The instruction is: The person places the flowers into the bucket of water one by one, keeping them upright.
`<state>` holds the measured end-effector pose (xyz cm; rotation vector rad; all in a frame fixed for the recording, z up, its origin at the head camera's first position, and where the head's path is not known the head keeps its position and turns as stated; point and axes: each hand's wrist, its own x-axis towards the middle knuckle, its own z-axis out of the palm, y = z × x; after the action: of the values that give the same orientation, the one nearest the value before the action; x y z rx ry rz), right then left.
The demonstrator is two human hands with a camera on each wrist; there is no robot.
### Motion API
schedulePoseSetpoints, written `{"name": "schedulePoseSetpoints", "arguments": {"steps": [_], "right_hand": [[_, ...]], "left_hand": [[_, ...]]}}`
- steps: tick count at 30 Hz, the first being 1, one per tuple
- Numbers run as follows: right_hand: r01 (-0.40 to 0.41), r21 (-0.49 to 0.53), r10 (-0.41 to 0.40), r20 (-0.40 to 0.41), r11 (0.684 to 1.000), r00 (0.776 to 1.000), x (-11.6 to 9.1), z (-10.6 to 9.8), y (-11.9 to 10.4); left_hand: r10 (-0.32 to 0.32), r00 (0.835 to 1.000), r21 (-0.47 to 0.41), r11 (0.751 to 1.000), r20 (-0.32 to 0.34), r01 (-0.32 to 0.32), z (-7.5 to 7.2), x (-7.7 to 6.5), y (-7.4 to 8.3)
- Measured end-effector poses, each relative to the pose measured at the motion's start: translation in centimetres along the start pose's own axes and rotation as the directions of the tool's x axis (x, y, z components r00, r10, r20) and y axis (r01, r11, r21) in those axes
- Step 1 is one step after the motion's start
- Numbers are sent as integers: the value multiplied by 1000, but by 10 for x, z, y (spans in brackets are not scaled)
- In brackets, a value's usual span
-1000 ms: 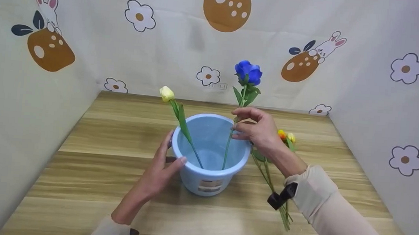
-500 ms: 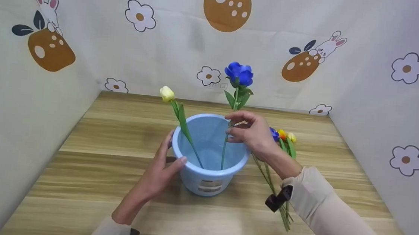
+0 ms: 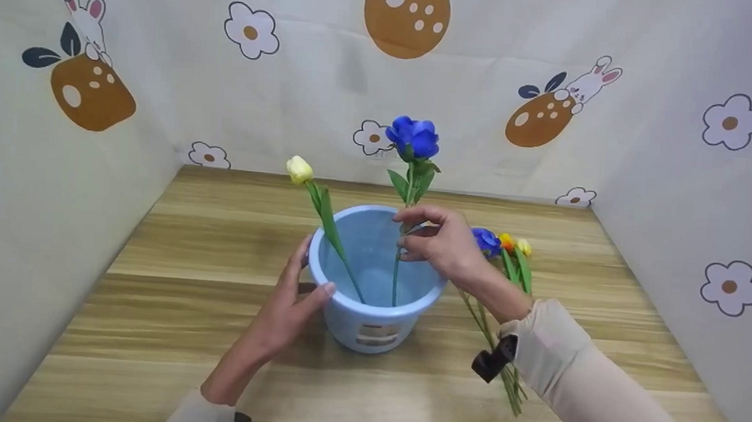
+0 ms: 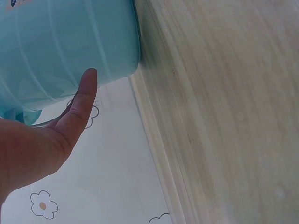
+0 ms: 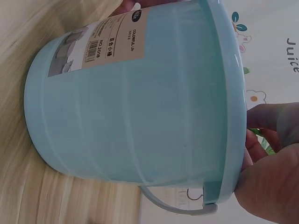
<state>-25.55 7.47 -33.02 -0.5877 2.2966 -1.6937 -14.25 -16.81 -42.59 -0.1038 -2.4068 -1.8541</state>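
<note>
In the head view a light blue bucket [image 3: 373,310] stands upright on the wooden table. My left hand [image 3: 284,318] holds its left side, thumb at the rim and fingers along the outer wall; a straight finger [image 4: 84,100] lies on the wall in the left wrist view. Between thumb and fingers, my right hand [image 3: 439,244] pinches the green stem of a blue artificial flower [image 3: 413,138] above the right part of the bucket. That stem reaches down inside, its bloom well above the rim. A pale yellow tulip [image 3: 299,170] leans to the left inside the bucket.
Right of the bucket, partly behind my right forearm, lies a bunch of flowers with a blue bloom [image 3: 486,242], an orange one [image 3: 506,242] and a yellow one [image 3: 523,248]. Their stems [image 3: 511,389] point toward me. Printed cloth walls [image 3: 291,97] enclose the table [image 3: 160,315].
My right hand has moved left and slightly down with the blue flower, uncovering the blue bloom in the bunch. My left hand, the bucket and the tulip have stayed put.
</note>
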Motion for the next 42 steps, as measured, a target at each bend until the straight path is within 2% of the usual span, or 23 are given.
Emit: {"name": "schedulePoseSetpoints", "arguments": {"steps": [11, 20, 30, 42], "right_hand": [[48, -83, -45, 42, 995, 998, -1, 10, -3], [28, -182, -13, 82, 983, 997, 0, 19, -8], [-6, -233, 26, 83, 972, 996, 4, 23, -4], [39, -268, 2, 151, 963, 989, 7, 31, -5]], "left_hand": [[-3, 1000, -14, 1000, -1, 3, 2, -1, 0], [-28, 1000, 1, 1000, 2, 28, 1, 0, 2], [-6, 1000, 12, 1000, 9, 6, 2, 0, 2], [-7, 1000, 6, 1000, 10, 7, 1, -1, 1]]}}
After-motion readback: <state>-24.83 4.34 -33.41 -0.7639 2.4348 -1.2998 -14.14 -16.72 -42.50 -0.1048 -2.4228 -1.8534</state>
